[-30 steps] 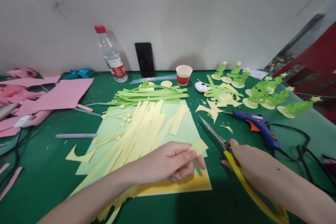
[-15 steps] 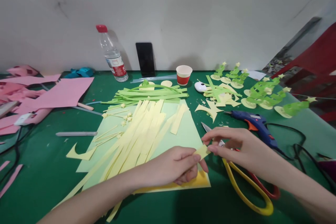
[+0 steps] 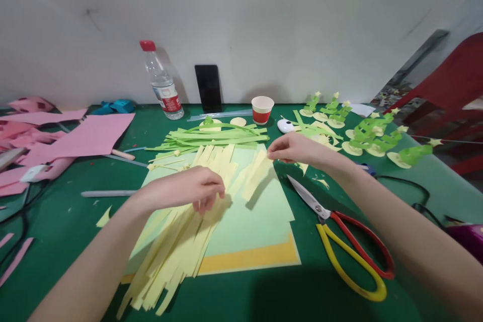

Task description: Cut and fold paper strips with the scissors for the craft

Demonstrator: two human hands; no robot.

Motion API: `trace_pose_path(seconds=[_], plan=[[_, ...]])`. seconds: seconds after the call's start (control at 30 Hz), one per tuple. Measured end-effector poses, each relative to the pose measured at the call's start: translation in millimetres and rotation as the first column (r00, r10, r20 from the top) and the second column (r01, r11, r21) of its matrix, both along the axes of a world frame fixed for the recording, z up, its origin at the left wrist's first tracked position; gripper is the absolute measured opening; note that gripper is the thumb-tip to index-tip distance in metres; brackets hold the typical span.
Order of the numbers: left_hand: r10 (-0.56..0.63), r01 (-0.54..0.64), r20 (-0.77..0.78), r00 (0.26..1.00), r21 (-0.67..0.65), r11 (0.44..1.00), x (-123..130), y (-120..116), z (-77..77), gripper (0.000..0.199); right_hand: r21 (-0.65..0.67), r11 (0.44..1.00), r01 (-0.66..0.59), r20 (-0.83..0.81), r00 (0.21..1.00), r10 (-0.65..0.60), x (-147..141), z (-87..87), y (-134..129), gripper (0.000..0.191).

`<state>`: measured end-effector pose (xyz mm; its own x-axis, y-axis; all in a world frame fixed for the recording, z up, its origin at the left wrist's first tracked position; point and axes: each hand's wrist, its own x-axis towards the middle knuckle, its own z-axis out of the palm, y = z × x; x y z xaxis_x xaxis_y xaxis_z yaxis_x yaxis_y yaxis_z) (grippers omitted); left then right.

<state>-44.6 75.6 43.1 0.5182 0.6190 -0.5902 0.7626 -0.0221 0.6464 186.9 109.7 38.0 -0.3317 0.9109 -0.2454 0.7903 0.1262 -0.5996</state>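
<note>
My right hand (image 3: pixel 292 150) pinches the top end of a wide, short pale-yellow paper strip (image 3: pixel 257 177), tilted and casting a shadow on the light-green paper sheet (image 3: pixel 245 226). My left hand (image 3: pixel 206 188) hovers over a bundle of long pale-yellow paper strips (image 3: pixel 169 256), its fingers curled down; whatever they may hold is hidden. The bundle lies across the sheet's left side and past its front edge. Open-bladed or not I cannot tell, a pair of scissors (image 3: pixel 320 211) with red and yellow handles lies right of the sheet.
Green paper strips (image 3: pixel 215 137) lie behind the sheet. A paper cup (image 3: pixel 262 109), a phone (image 3: pixel 209 88) and a water bottle (image 3: pixel 164 85) stand near the wall. Green spiral paper pieces with stars (image 3: pixel 373 136) stand at right. Pink paper (image 3: pixel 88 133) lies at left.
My hands have moved apart from the small yellow paper piece they held together. The right went up to the wide strip; the left moved left over the bundle.
</note>
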Motion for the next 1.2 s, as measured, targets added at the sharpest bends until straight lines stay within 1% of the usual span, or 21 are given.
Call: trace_pose_path(seconds=[0.07,0.1,0.23,0.33,0.43,0.5,0.57,0.6,0.67,0.7,0.77,0.83,0.9,1.1,1.2], plan=[[0.023,-0.009,-0.105,0.994,0.135,0.991,-7.5,3.4,-3.5,0.029,0.02,0.999,-0.037,0.083,0.996,0.036,-5.5,-12.9,11.3,0.015],[0.031,-0.007,-0.134,0.99,0.179,0.984,-8.4,3.7,-6.1,0.028,0.035,0.998,-0.048,0.131,0.99,0.043,-8.5,-19.7,14.7,0.016],[0.058,-0.012,-0.183,0.981,0.244,0.97,-1.7,2.3,-15.1,0.022,0.134,0.991,-0.031,0.334,0.943,-0.016,-17.8,-41.8,16.7,0.022],[0.095,-0.03,-0.216,0.972,0.285,0.958,1.7,4.6,-19.9,0.025,0.229,0.973,-0.032,0.422,0.904,-0.069,-20.8,-48.6,12.9,0.024],[0.104,-0.03,-0.237,0.966,0.297,0.955,-1.1,10.7,-25.9,0.029,0.318,0.945,-0.079,0.432,0.899,-0.07,-23.9,-47.9,7.8,0.024],[0.095,-0.02,-0.244,0.965,0.294,0.955,-4.3,14.8,-30.4,0.033,0.361,0.919,-0.158,0.408,0.913,-0.003,-28.2,-46.0,1.5,0.019],[0.083,-0.007,-0.249,0.965,0.291,0.957,-7.1,17.7,-34.3,0.037,0.381,0.877,-0.293,0.374,0.916,0.144,-34.7,-45.7,-9.2,0.016],[0.077,-0.001,-0.252,0.965,0.29,0.957,-8.2,18.8,-35.8,0.04,0.383,0.845,-0.374,0.357,0.903,0.238,-38.4,-46.8,-16.3,0.018],[0.066,0.012,-0.26,0.963,0.286,0.958,-10.0,20.2,-38.1,0.043,0.386,0.758,-0.526,0.321,0.847,0.424,-45.4,-51.4,-32.6,0.019],[0.059,0.018,-0.264,0.963,0.283,0.959,-10.7,20.8,-38.9,0.044,0.39,0.713,-0.582,0.304,0.813,0.497,-48.0,-54.5,-40.8,0.019],[0.043,0.035,-0.272,0.961,0.273,0.961,-12.1,22.1,-40.6,0.043,0.403,0.636,-0.659,0.277,0.75,0.601,-50.5,-60.7,-54.5,0.02],[0.021,0.055,-0.278,0.96,0.262,0.964,-13.7,24.1,-42.6,0.04,0.413,0.586,-0.697,0.262,0.707,0.657,-49.2,-65.0,-62.5,0.021],[-0.003,0.076,-0.281,0.96,0.25,0.965,-15.4,26.4,-45.0,0.037,0.416,0.56,-0.716,0.256,0.684,0.683,-44.9,-66.7,-64.6,0.022],[-0.034,0.107,-0.303,0.952,0.227,0.968,-18.1,30.6,-48.0,0.033,0.419,0.524,-0.741,0.263,0.652,0.712,-28.8,-67.4,-60.9,0.024],[-0.034,0.11,-0.315,0.949,0.227,0.968,-17.6,30.6,-45.1,0.03,0.428,0.526,-0.735,0.272,0.659,0.701,-25.4,-68.9,-63.0,0.025]])
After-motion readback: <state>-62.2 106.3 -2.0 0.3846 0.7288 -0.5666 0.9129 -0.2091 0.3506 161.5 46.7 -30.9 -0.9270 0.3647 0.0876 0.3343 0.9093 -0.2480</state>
